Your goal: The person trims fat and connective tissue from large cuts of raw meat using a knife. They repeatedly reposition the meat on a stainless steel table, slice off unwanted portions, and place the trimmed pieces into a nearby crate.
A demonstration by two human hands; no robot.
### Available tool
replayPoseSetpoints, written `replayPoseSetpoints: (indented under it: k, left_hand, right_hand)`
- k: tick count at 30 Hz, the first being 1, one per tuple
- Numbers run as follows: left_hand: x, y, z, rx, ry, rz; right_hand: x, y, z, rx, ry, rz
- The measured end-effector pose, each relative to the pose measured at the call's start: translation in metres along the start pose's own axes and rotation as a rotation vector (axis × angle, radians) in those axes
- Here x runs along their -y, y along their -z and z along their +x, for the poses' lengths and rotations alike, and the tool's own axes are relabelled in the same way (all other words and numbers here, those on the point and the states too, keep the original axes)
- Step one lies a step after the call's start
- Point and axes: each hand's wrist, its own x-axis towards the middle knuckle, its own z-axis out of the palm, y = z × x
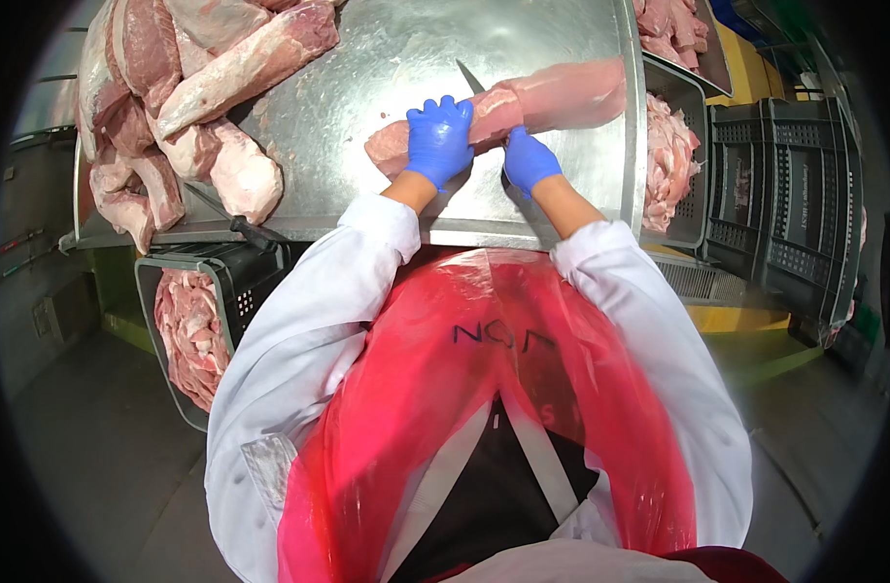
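A long pale-pink strip of meat, like a pork loin (571,95), lies slantwise across the metal table (406,44). My left hand (441,142), in a blue glove, is on its nearer left part with the fingers curled over the top. My right hand (530,160), also gloved in blue, is closed around a knife (470,77) just on the near side of the meat. The knife's tip shows past the far side of the strip; the meat hides the middle of the blade. Most of the handle is hidden in my fist.
Large cuts of meat (241,78) are heaped at the table's left. Another knife's dark handle (258,233) juts over the front edge. A crate of trimmings (190,330) stands below left; another bin of trimmings (667,160) adjoins the right edge. Black crates (780,194) stand farther right.
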Motion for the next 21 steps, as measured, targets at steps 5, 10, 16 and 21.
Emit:
replayPoseSetpoints:
  k: [5, 10, 16, 21]
  left_hand:
    - [0.038, 0.0, 0.013, 0.033, 0.041, -0.108]
    - [0.04, 0.007, 0.014, 0.22, 0.052, 0.012]
    - [0.147, -0.026, 0.044, 0.223, 0.266, -0.483]
    - [0.154, -0.022, 0.003, 0.398, 0.456, -1.716]
  right_hand:
    - [-0.026, -0.045, 0.008, -0.111, 0.11, 0.027]
    - [-0.037, -0.042, -0.014, -0.117, 0.103, 0.068]
    - [-0.084, -0.024, -0.083, -0.041, 0.254, 0.061]
    - [-0.156, -0.029, -0.171, -0.194, 0.148, 0.573]
